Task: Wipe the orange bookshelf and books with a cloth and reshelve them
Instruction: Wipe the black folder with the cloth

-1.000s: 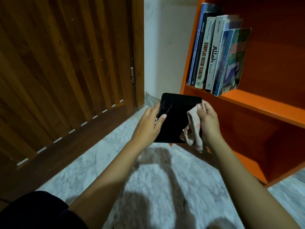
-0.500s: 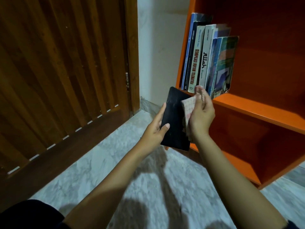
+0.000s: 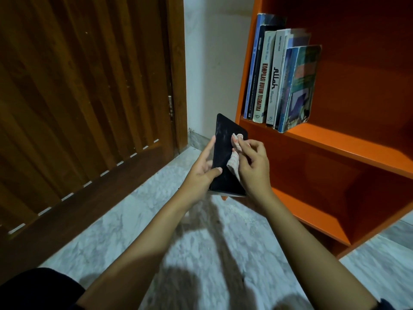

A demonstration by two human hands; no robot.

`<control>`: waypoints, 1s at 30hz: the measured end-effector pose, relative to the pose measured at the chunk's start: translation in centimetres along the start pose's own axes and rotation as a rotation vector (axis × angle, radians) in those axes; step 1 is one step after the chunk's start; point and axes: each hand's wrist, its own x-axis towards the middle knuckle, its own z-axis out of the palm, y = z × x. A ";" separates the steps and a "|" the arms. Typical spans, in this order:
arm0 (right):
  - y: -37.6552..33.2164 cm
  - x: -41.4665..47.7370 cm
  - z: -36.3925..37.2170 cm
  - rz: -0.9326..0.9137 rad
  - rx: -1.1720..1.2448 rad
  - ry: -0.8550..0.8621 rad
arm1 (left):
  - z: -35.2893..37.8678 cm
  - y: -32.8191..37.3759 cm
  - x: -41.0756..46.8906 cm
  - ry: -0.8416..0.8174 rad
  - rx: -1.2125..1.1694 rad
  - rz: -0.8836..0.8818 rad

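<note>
left hand (image 3: 201, 173) grips the black book (image 3: 223, 153) at its lower left edge: thumb across the front cover, fingers behind. right hand (image 3: 252, 166) has its fingers curled round a bunched cloth (image 3: 233, 161) and presses it on the right half of the cover. book sits between the two hands, roughly upright and tilted, off the floor (image 3: 201, 253) and not touching the shelf

handling, my read:
- book is thin and light with a fairly stiff cover, so one hand carries it fine
- cover looks glossy and smeared, so probably slick. A pinch at one edge may let it pivot under wipe pressure
- better hold is along the spine or a long edge, fingers spread behind as backing
- cloth is soft and limp, its tail hangs under the right hand, so it needs bunching to stay put

outward: bookshelf (image 3: 335, 144) is just right of and above the hands. A row of books (image 3: 274, 79) stands at the near end of its upper shelf, the outermost leaning. The row ends partway along, and the slot beside it is probably where this one goes. door (image 3: 78, 97) is left of the hands, with pale wall (image 3: 212, 63) between door and shelf
</note>
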 end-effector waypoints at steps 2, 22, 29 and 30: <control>-0.2 0.0 -0.3 0.101 0.131 0.089 | 0.0 0.2 0.0 0.002 -0.017 -0.001; 0.8 -0.3 0.2 -0.013 -0.008 -0.083 | -0.2 1.7 0.6 0.030 -0.087 0.001; 0.0 4.5 0.0 -0.050 -0.066 -0.050 | -0.1 3.4 0.4 -0.065 -0.077 -0.019; 0.0 4.8 -0.1 -0.093 -0.084 -0.070 | -0.2 3.5 0.4 -0.074 -0.076 -0.019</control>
